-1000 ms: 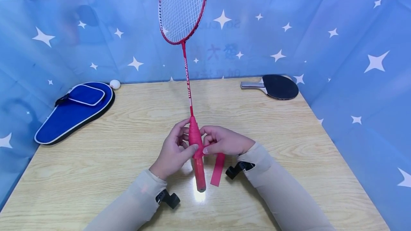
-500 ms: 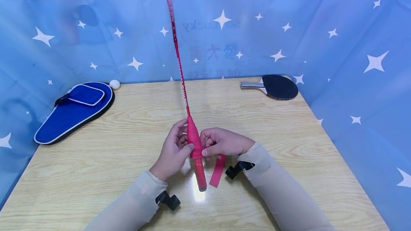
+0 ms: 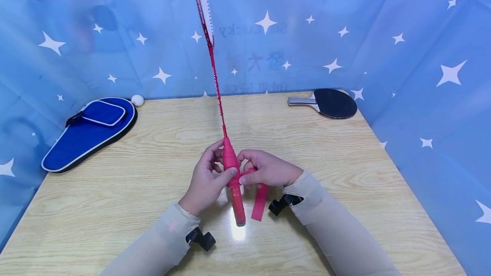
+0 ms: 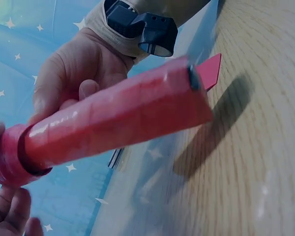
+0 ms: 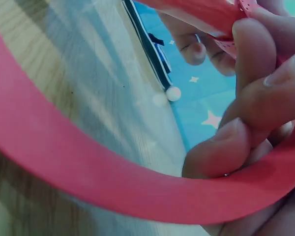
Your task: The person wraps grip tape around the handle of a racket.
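A red badminton racket [image 3: 215, 76] stands tilted over the table, its head cut off by the frame's top edge and turned nearly edge-on. My left hand [image 3: 205, 182] holds the upper handle between thumb and fingers, where pink overgrip tape is wound round it. Below the winding, the lower handle [image 4: 118, 115] shows glossy red in the left wrist view. From the right, my right hand [image 3: 270, 168] pinches the tape close against the handle. A loose tail of overgrip tape [image 3: 259, 205] hangs beneath that hand; in the right wrist view the tape [image 5: 113, 184] loops past its curled fingers.
On the left lies a blue paddle case [image 3: 88, 135], with a white ball [image 3: 137, 100] at its far end. A black table tennis paddle [image 3: 334, 103] lies at the back right. Blue star-patterned cloth [image 3: 422, 97] borders the wooden table [image 3: 326, 139].
The racket has turned about its length: its strings faced me broadly, then stood edge-on, and now show as a narrow strip. Both hands stay at the handle with only small shifts.
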A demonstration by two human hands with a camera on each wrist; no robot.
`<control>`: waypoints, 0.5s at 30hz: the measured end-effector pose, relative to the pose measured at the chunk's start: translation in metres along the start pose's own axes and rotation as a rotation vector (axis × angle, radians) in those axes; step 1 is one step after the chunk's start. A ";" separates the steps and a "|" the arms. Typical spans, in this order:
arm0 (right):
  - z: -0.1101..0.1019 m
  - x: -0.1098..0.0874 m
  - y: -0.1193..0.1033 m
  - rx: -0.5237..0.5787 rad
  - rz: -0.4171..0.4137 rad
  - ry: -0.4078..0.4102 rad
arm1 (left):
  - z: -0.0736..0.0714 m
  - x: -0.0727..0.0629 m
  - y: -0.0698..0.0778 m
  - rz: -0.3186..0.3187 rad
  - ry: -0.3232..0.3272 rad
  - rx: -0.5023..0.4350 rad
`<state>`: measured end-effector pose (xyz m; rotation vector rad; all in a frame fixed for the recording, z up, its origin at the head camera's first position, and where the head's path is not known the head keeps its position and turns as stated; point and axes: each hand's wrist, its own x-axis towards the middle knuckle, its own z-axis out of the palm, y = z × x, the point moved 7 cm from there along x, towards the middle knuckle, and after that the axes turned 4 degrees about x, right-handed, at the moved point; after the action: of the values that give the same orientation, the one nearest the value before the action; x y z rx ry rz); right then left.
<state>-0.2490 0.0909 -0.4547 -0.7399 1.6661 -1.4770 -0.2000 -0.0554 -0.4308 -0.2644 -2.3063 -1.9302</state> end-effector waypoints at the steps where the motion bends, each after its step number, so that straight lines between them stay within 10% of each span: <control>1: 0.000 0.000 -0.001 0.001 -0.016 0.008 | -0.001 0.000 0.001 0.010 0.010 0.005; 15: -0.003 0.000 -0.003 0.003 -0.062 0.010 | -0.002 0.002 -0.003 0.010 -0.015 -0.103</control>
<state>-0.2515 0.0918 -0.4517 -0.7904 1.6618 -1.5283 -0.2028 -0.0574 -0.4332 -0.3014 -2.2128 -2.0526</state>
